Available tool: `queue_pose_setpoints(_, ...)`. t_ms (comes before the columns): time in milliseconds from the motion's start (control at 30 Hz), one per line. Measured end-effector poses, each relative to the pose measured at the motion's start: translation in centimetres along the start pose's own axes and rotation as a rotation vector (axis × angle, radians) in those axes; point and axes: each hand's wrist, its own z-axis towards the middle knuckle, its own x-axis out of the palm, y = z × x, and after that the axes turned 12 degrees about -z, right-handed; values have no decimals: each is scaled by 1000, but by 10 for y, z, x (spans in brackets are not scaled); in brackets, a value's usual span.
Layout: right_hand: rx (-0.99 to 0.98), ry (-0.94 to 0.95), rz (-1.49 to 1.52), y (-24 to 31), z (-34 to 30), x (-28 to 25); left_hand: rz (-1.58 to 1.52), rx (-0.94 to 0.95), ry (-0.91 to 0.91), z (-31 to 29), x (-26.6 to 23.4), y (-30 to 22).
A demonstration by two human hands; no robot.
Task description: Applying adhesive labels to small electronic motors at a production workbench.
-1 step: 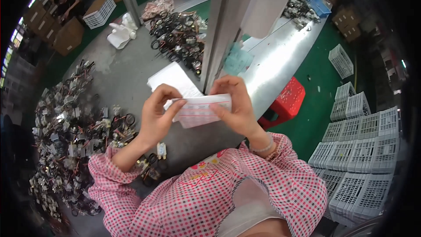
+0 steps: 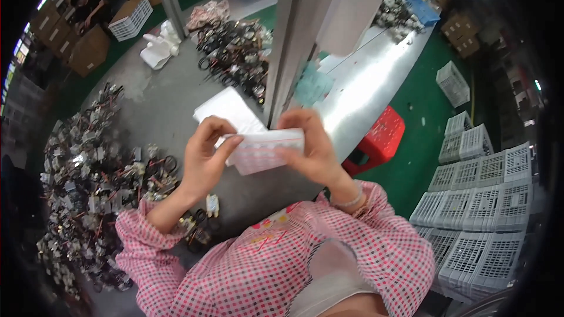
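Note:
Both hands hold a thin white paper sheet [image 2: 258,157] with faint pink printed lines, its upper edge curled over. My left hand [image 2: 204,155] pinches the sheet's left end between thumb and fingers. At the other end, my right hand [image 2: 314,149] is closed on the sheet with its thumb in front; its outline is a little blurred. Just beyond the hands, a stack of white papers [image 2: 226,107] lies on the grey table [image 2: 164,97], against the foot of a metal post [image 2: 288,41].
Small wired parts [image 2: 88,182] are heaped at left; another pile of black wired parts [image 2: 235,56] lies beyond the papers. A loose white part [image 2: 212,205] sits near my left forearm. To the right are a red stool [image 2: 382,135] and stacked grey crates [image 2: 482,211]. A person [image 2: 88,9] is at far left.
The view has shifted slightly. My right hand has moved a little at its end of the sheet, and the sheet's curled upper edge looks slightly different. Both hands keep hold.

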Motion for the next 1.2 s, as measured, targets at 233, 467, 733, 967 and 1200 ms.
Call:
queue_pose_setpoints(233, 134, -98, 138, -8, -1, 15, -215, -36, -171, -14, 13, -1)
queue_pose_setpoints(467, -16, -167, -12, 12, 25, 32, -235, 46, -247, -13, 13, -1)
queue_pose_setpoints(733, -141, -224, 38, 15, 43, 49, -233, 82, -333, -7, 10, -14)
queue_pose_setpoints(967, -120, -279, 123, 13, 37, 48, -195, 129, -323, -11, 16, -14)
queue_pose_setpoints(1200, -157, -264, 168, 18, 34, 20, -61, 144, -234, 3, 34, -23)
